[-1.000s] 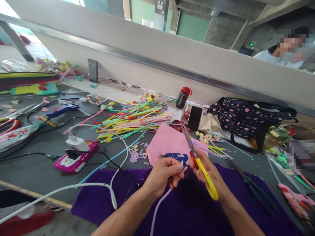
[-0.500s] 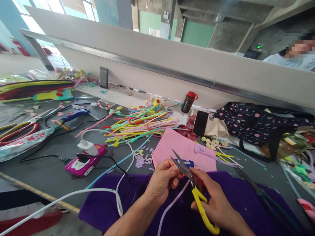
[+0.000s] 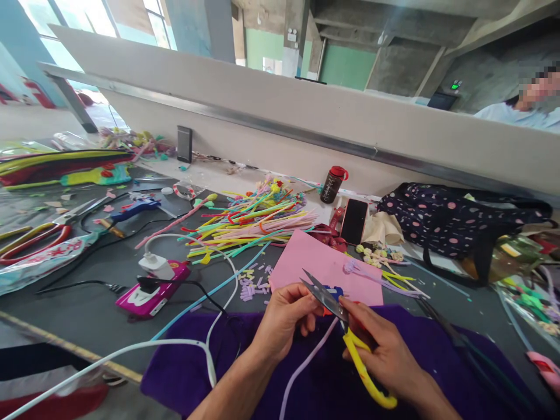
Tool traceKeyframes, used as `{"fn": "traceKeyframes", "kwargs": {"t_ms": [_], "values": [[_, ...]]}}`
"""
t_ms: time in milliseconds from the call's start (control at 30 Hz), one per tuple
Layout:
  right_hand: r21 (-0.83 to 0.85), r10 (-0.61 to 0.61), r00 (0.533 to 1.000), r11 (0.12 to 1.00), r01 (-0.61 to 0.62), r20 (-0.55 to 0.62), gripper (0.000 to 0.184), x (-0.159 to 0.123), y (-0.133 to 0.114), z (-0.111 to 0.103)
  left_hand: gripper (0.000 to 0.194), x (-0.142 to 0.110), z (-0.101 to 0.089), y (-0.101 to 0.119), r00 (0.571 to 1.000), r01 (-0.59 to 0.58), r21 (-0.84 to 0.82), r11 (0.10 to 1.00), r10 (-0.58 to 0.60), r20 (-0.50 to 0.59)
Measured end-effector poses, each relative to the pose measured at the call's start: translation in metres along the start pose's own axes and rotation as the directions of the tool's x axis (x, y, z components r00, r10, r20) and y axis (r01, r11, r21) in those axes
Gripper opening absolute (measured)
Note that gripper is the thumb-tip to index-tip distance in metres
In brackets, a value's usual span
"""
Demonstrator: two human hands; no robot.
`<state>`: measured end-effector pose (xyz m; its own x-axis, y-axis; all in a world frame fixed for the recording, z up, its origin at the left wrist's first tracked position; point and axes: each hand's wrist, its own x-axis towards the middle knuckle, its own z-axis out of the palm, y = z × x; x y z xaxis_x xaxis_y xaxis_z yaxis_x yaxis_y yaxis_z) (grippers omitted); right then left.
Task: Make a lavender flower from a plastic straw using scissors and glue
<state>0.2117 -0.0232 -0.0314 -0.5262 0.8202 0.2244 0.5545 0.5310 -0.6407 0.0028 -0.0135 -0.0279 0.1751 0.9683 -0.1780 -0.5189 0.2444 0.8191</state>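
Observation:
My left hand (image 3: 284, 318) is closed in a pinch on the end of a long lilac pipe cleaner (image 3: 301, 368) that trails down over the purple cloth (image 3: 184, 361). My right hand (image 3: 385, 353) grips yellow-handled scissors (image 3: 350, 344), whose open blades point up and left at the pipe cleaner's pinched end. A blue glue gun (image 3: 333, 290) lies just behind the blades on a pink sheet (image 3: 315, 265).
A heap of coloured pipe cleaners (image 3: 245, 219) lies mid-table beside lilac cut bits (image 3: 254, 283). A pink power strip (image 3: 151, 291) with cables is at left, a phone (image 3: 354, 220), bottle (image 3: 331, 184) and spotted bag (image 3: 455, 219) behind. A person sits at far right.
The scissors tilted from upright to pointing left, and the blades came down to the pipe cleaner's end by my left hand. My view shifted slightly.

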Motion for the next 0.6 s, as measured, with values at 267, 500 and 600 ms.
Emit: {"fn": "traceKeyframes", "kwargs": {"t_ms": [267, 500, 600], "values": [[-0.028, 0.008, 1.000, 1.000, -0.008, -0.012, 0.072, -0.0007, 0.0020, 0.0028, 0.019, 0.0019, -0.0030, -0.0030, 0.999, -0.031, 0.083, 0.996, 0.032, -0.005], [-0.009, 0.003, 1.000, 1.000, -0.003, 0.007, 0.068, -0.0006, 0.0027, 0.0006, 0.019, 0.0038, -0.0028, -0.0027, 0.999, -0.032, 0.080, 0.996, 0.035, -0.031], [0.000, 0.032, 0.999, 0.999, -0.032, 0.041, 0.066, -0.0007, 0.0017, -0.0013, 0.018, 0.0050, -0.0029, -0.0030, 0.999, -0.032, 0.088, 0.996, 0.036, -0.038]]}}
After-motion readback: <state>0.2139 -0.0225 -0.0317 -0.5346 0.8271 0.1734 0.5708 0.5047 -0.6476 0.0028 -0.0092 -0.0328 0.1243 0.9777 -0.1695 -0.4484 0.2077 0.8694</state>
